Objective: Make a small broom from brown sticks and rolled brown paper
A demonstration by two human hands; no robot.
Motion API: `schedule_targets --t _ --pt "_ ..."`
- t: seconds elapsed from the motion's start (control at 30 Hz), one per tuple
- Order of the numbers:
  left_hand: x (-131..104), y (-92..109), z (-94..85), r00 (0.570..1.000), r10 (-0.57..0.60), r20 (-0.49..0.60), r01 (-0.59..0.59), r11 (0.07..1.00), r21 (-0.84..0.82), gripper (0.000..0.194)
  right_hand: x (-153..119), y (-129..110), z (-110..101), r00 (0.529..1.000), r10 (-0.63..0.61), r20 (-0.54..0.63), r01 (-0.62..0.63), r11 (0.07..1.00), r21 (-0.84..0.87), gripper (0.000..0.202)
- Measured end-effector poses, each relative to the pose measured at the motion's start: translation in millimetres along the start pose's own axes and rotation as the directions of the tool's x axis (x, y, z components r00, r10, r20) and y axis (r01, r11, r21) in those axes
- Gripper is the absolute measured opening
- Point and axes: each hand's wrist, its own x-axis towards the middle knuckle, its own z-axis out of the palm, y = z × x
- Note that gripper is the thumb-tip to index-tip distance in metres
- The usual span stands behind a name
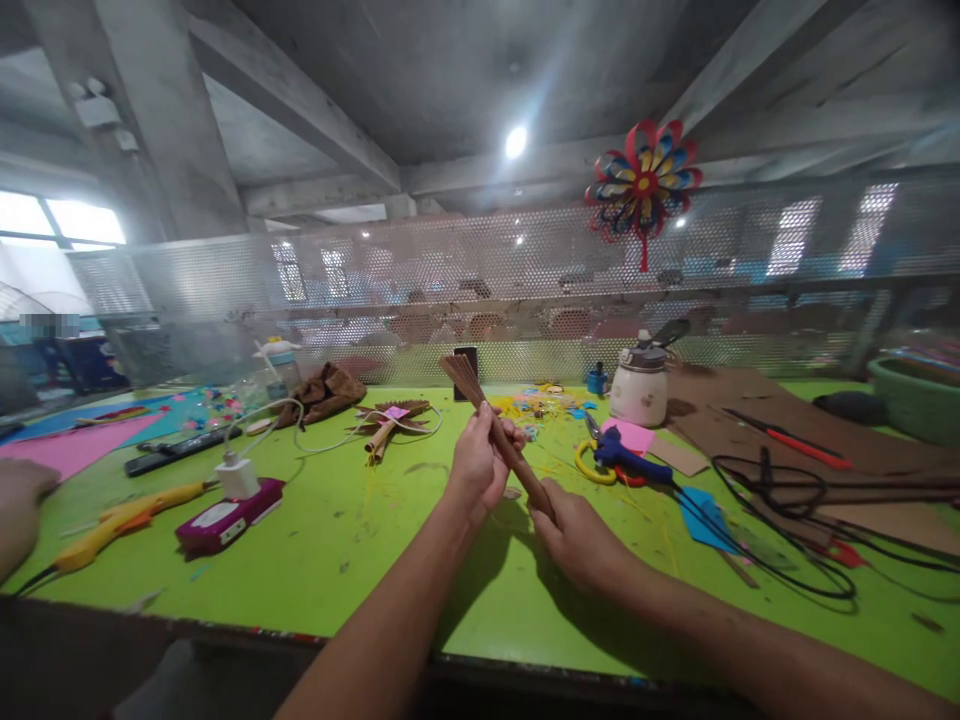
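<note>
Two hands: left hand (480, 460) grasping the brown bundle (504, 440) midway, apparently to steady its fanned end; right hand (574, 530) closed round its lower end, held above the green worktop (495, 625).

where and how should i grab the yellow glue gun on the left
Best grip the yellow glue gun by its handle, coming from above at the table's near edge. It lies flat, with the handle slanting toward that edge and the nozzle pointing away toward the white plug. Keep fingers off the nozzle, which may be hot.
</note>
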Motion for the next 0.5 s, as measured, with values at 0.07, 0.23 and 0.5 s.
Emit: schedule_targets --t 0.07,0.23,0.5 --pt "0.2 0.3 -0.8 1.000 0.015 -0.011 -0.015 1.000 0.007 0.017 -1.7 -3.4 -1.6 1.000 0.000 0.019 0.000 1.000 -0.023 0.010" --pt "-0.2 1.7 -1.1 0.999 0.021 -0.046 -0.020 0.999 0.035 0.016 -4.9 -9.1 -3.3 0.999 0.027 0.042 -0.023 0.994 -0.103 0.013" --pt "1.9 0.8 -5.2 0.999 -0.019 -0.033 0.021 0.998 0.063 0.014 -2.7 -5.0 0.0 1.000 0.016 0.026 -0.018 0.997 0.079 0.009"
